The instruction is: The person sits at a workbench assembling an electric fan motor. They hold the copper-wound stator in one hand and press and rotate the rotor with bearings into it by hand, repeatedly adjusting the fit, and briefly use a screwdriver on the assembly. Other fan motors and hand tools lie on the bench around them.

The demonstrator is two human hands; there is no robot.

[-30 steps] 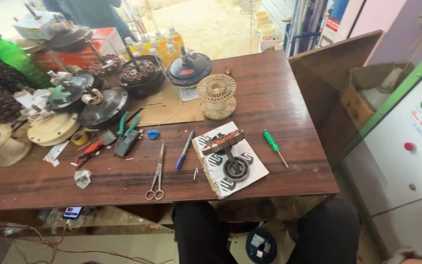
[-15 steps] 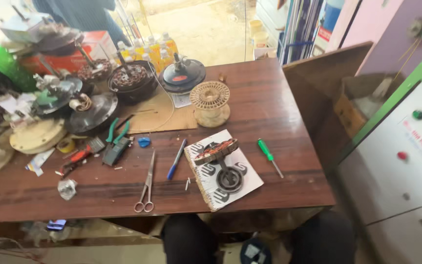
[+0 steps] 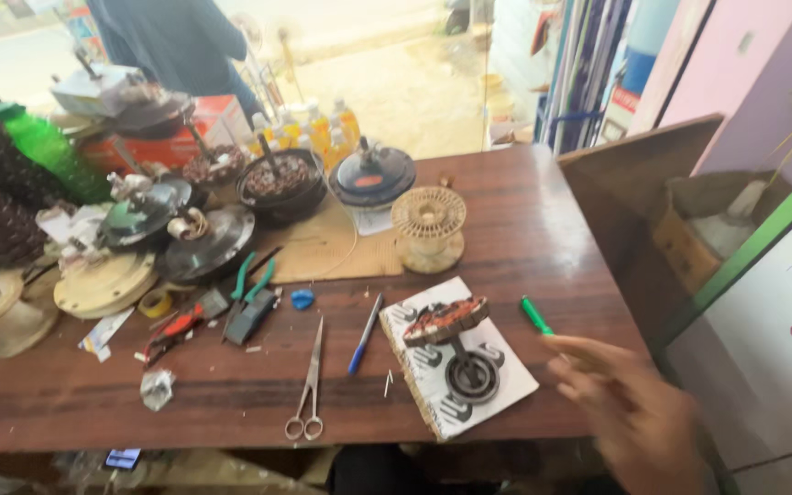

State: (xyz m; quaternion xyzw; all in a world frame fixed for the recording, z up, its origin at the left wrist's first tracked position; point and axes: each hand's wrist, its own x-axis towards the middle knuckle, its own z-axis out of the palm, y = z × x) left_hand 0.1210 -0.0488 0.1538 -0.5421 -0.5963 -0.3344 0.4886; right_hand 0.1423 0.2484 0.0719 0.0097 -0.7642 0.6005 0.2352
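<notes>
Left of the hand, the copper-wound motor stator on its shaft (image 3: 456, 344) lies untouched on a patterned white booklet (image 3: 433, 390). Just ahead of the fingertips sits a green-handled screwdriver (image 3: 535, 315), not yet grasped. The right hand (image 3: 630, 412), blurred, seems open-fingered and empty, reaching in.

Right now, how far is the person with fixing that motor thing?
Done: the copper-wound motor part sits out on a book, apart from its casings. In hand: nothing; the right hand reaches beside the green screwdriver. Left: scissors, pen and pliers lie untouched.
</notes>
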